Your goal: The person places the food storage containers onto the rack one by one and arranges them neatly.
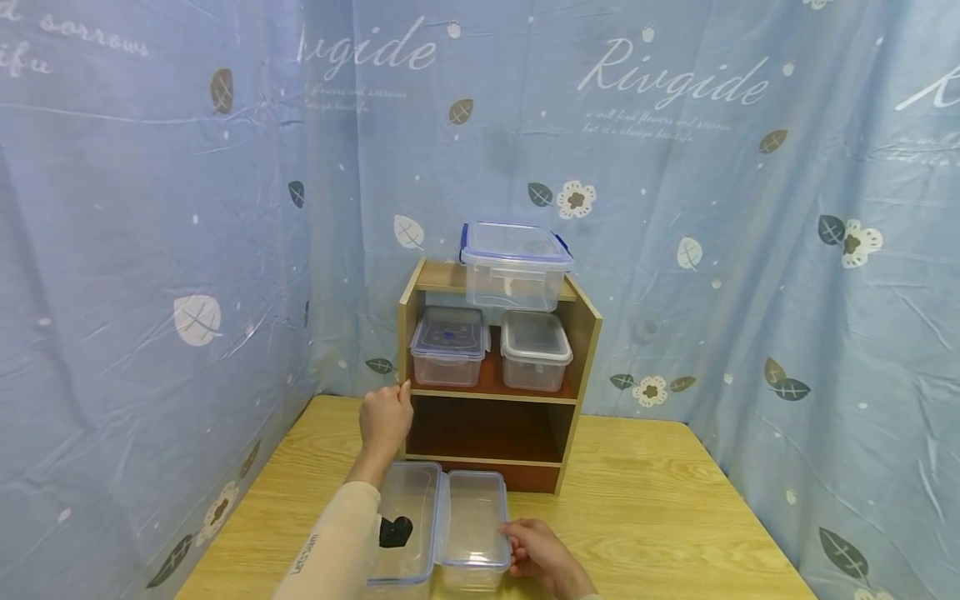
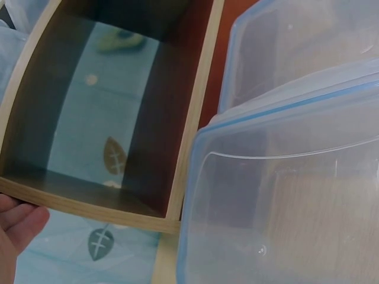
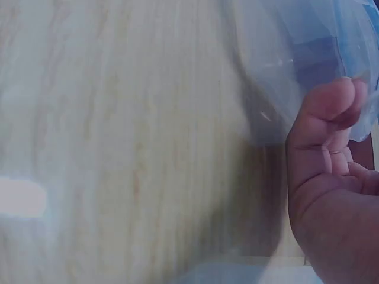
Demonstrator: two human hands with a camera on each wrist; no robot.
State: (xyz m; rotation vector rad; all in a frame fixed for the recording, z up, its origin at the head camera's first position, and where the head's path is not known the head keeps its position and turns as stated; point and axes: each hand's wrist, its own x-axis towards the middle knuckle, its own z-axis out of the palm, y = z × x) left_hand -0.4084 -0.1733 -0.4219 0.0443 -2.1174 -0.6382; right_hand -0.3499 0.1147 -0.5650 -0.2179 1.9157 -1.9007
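The smaller clear container (image 1: 474, 575), open-topped with a pale blue rim, stood near the front of the table (image 1: 637, 492). The right hand (image 1: 543, 554) met it at about its 4 o'clock edge, pinching the rim between thumb and bent fingers, so that most of the container lay toward 10 o'clock of that grip. The right-wrist view showed the fingertips drawn together at the clear plastic, though the exact contact was blurred there.

At the smaller container's 9 o'clock, right beside it, stood a larger clear container (image 1: 412, 487), also open and blue-rimmed. A black object (image 1: 396, 532) showed in it, partly covered by the left sleeve (image 1: 337, 537), which crossed over the larger container's left part.

Toward 12 o'clock from both containers rose a wooden shelf unit (image 1: 480, 425). The left hand (image 1: 386, 417), between 10 and 11 o'clock of the smaller container and well apart from it, held the unit's left side panel with curled fingers.

On the unit's red shelf sat a dark-lidded box (image 1: 450, 346) toward 9 o'clock and a white-lidded box (image 1: 536, 358) toward 3 o'clock. A larger blue-lidded box (image 1: 517, 283) rested on top. Blue printed curtains (image 1: 660, 250) hung behind.
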